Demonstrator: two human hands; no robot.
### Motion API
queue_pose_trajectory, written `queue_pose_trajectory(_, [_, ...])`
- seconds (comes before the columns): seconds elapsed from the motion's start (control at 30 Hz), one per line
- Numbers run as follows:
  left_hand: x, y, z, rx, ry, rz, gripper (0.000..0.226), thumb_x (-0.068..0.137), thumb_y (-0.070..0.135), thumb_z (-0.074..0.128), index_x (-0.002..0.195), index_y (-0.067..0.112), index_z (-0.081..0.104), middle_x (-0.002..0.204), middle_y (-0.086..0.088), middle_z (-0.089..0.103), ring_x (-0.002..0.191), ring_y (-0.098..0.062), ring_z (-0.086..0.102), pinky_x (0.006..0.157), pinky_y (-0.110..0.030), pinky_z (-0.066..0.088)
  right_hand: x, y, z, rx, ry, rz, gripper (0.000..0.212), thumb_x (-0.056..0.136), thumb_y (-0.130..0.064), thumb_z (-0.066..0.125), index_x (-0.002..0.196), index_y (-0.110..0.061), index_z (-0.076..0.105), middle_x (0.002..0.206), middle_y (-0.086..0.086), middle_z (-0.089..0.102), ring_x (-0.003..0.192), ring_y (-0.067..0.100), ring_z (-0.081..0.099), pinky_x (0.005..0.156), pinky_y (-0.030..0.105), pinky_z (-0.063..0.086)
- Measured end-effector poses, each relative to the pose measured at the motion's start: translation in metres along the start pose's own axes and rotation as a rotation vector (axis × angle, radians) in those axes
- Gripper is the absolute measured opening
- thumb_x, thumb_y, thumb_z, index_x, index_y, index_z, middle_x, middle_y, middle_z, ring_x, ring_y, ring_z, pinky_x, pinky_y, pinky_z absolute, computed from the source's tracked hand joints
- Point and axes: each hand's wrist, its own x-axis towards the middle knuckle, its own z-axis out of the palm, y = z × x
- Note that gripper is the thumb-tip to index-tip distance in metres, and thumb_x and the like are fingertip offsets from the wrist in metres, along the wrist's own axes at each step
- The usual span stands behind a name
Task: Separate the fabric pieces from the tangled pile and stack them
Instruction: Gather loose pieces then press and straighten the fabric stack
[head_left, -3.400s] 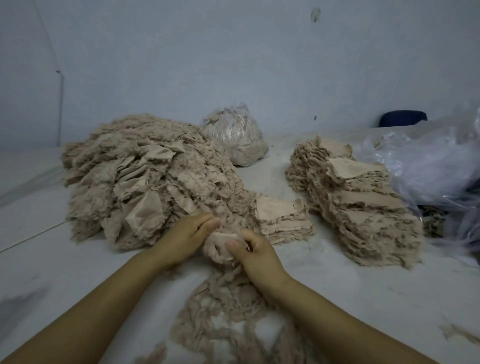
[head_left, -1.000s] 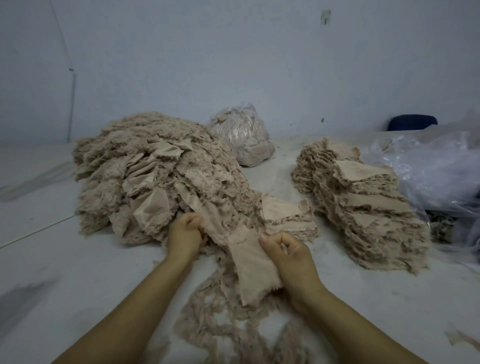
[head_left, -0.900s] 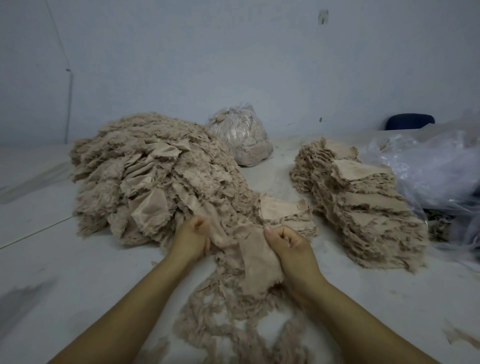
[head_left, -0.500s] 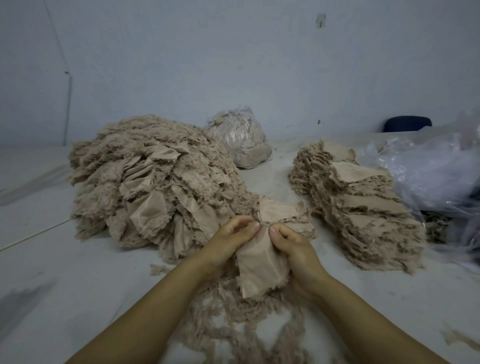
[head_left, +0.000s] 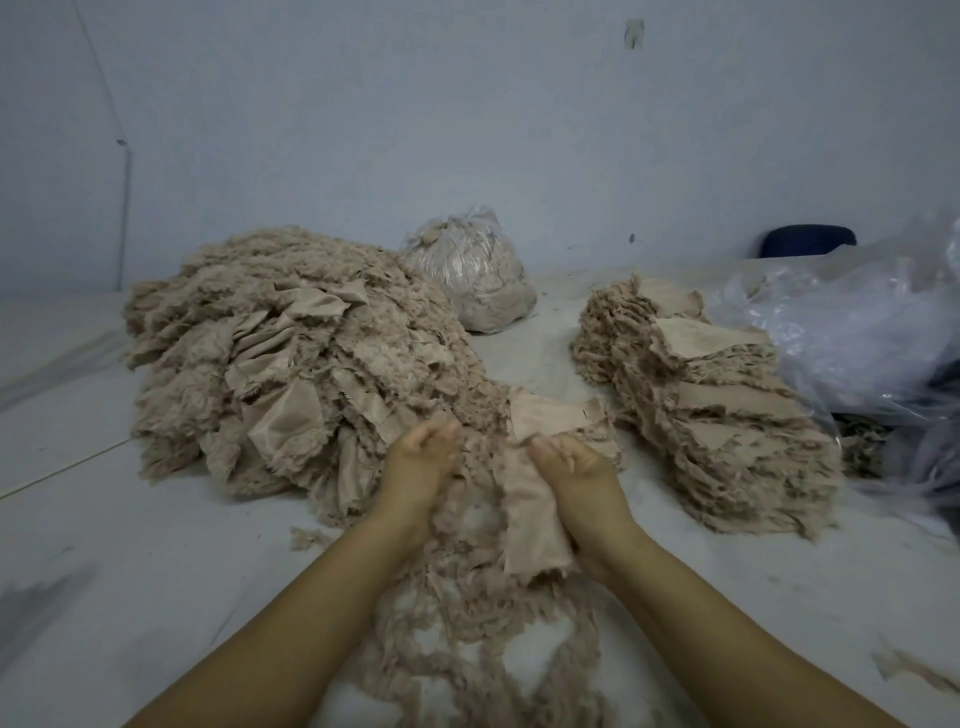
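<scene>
Progress looks under halfway to me: tangled pile (head_left: 291, 364) on surface (head_left: 130, 545) outweighs stacked pieces (head_left: 711, 405) and small stack (head_left: 561, 421). My right hand (head_left: 576, 483) grips fabric piece (head_left: 532, 519), fingers curled; left hand (head_left: 423, 467) curled in frayed threads (head_left: 467, 623), exact hold unclear. No labels or writing visible.

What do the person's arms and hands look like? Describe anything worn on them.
Both forearms are bare as far as the frame shows: no sleeves, gloves, watch or bracelets in view. The left hand and right hand show no rings that can be made out, though the picture is soft with motion blur. Fingernails look short and unpainted.
</scene>
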Motion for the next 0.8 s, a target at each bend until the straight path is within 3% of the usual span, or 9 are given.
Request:
queue_pose_trajectory(0.1, [0.0,-0.003,-0.018,0.149,0.018,-0.02,0.034,0.097,0.039,0.045,0.081,0.012,0.059,0.043,0.012,0.048,0.043,-0.006,0.04,0.041,-0.018,0.033,0.005,-0.001,-0.011,0.087,0.136,0.0,0.019,0.096,-0.021,0.055,0.085,-0.007,0.06,0.078,0.012,0.062,0.071,0.022,0.057,0.067,0.032,0.045])
queue_pose_trajectory(0.2, [-0.016,-0.002,-0.006,0.192,-0.258,-0.062,0.06,0.085,0.064,0.034,0.088,0.014,0.067,0.069,0.003,0.07,0.064,-0.013,0.064,0.061,-0.025,0.049,0.009,0.004,-0.008,0.065,0.174,-0.016,0.023,0.099,-0.022,0.051,0.086,-0.009,0.064,0.076,0.007,0.066,0.066,0.015,0.06,0.058,0.022,0.049])
queue_pose_trajectory(0.3, [-0.03,-0.005,0.019,0.146,-0.397,-0.017,0.059,0.083,0.06,0.042,0.099,0.009,0.068,0.091,-0.004,0.074,0.086,-0.02,0.069,0.075,-0.029,0.054,0.011,0.009,0.003,0.053,0.197,-0.017,0.022,0.098,-0.021,0.052,0.096,-0.003,0.065,0.083,0.008,0.07,0.075,0.018,0.066,0.063,0.025,0.053])
queue_pose_trajectory(0.37, [-0.032,-0.006,0.024,0.16,-0.347,0.049,0.051,0.088,0.046,0.051,0.094,-0.003,0.063,0.084,-0.012,0.067,0.078,-0.026,0.061,0.072,-0.035,0.048,0.012,0.011,0.002,0.001,0.184,-0.016,0.022,0.093,-0.027,0.059,0.098,-0.006,0.067,0.086,0.006,0.073,0.079,0.018,0.069,0.067,0.028,0.055])
queue_pose_trajectory(0.5, [-0.029,-0.007,0.018,0.209,-0.308,0.154,0.034,0.094,0.028,0.053,0.066,0.009,0.056,0.058,0.003,0.053,0.056,-0.009,0.048,0.054,-0.02,0.038,0.015,0.013,-0.006,-0.069,0.192,-0.007,0.026,0.089,-0.028,0.067,0.09,-0.001,0.069,0.078,0.013,0.072,0.069,0.014,0.064,0.062,0.024,0.05])
queue_pose_trajectory(0.57, [-0.025,-0.007,0.014,0.175,-0.214,0.103,0.035,0.094,0.029,0.053,0.068,0.006,0.056,0.051,0.001,0.048,0.045,-0.009,0.043,0.045,-0.018,0.034,0.016,0.016,-0.008,-0.136,0.252,-0.028,0.03,0.091,-0.029,0.064,0.085,0.001,0.064,0.072,0.019,0.066,0.065,0.019,0.056,0.059,0.028,0.044])
queue_pose_trajectory(0.63, [-0.022,-0.006,0.003,0.078,-0.143,0.014,0.033,0.094,0.029,0.053,0.069,0.007,0.056,0.042,0.006,0.039,0.033,-0.005,0.031,0.036,-0.011,0.026,0.016,0.018,-0.012,-0.16,0.349,-0.049,0.03,0.092,-0.032,0.061,0.082,-0.004,0.061,0.07,0.01,0.063,0.063,0.025,0.054,0.057,0.032,0.042])
queue_pose_trajectory(0.7, [-0.014,-0.008,-0.014,0.161,-0.079,0.02,0.035,0.094,0.031,0.053,0.067,0.01,0.054,0.044,0.002,0.038,0.036,-0.008,0.031,0.038,-0.015,0.027,0.019,0.015,-0.024,-0.093,0.43,-0.052,0.024,0.093,-0.033,0.06,0.084,-0.012,0.066,0.079,0.009,0.067,0.071,0.026,0.06,0.065,0.034,0.045])
queue_pose_trajectory(0.8, [-0.01,-0.005,-0.03,0.461,-0.119,0.143,0.04,0.095,0.029,0.051,0.068,0.001,0.058,0.064,-0.028,0.055,0.054,-0.022,0.046,0.054,-0.034,0.041,0.025,0.009,-0.034,-0.16,0.407,-0.074,0.025,0.095,-0.035,0.055,0.081,-0.015,0.062,0.075,0.01,0.065,0.074,0.026,0.06,0.067,0.032,0.042])
